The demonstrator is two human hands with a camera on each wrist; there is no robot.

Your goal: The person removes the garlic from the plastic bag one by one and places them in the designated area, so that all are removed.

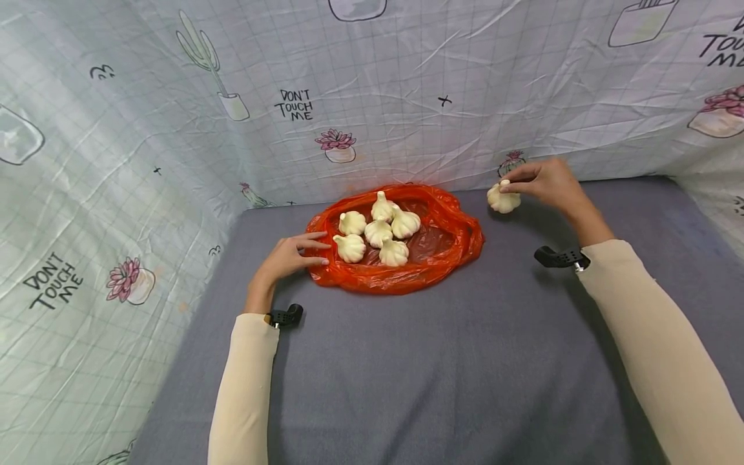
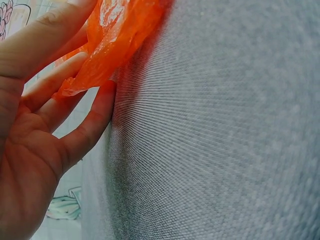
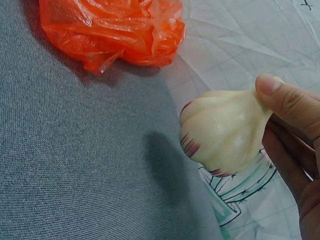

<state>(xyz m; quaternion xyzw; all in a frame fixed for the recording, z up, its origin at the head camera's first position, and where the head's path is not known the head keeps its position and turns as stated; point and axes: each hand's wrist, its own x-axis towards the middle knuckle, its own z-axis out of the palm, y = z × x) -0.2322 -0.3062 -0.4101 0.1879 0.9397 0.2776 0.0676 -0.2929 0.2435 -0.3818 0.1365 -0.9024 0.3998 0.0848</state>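
By its neck, a garlic bulb [image 3: 225, 131] is pinched between the thumb and fingers of my right hand [image 1: 549, 184]. It is held just above the cloth, to the right of an orange-red plastic bag [image 1: 395, 284]. Several more garlic bulbs, including one garlic bulb [image 1: 393, 252] near the front, lie grouped in the bag's left and middle part. My left hand [image 1: 290, 257] rests against the bag's left edge with its fingers extended. The left wrist view shows the bag's thin film [image 2: 107, 55] over some fingertips.
A dark grey cloth [image 1: 407, 374] covers the table. Behind and to the left hangs a pale printed sheet [image 1: 378, 77] with potted plants and lettering. A black wrist camera [image 1: 558, 257] sticks out from the right sleeve, another black wrist camera [image 1: 286, 316] from the left.
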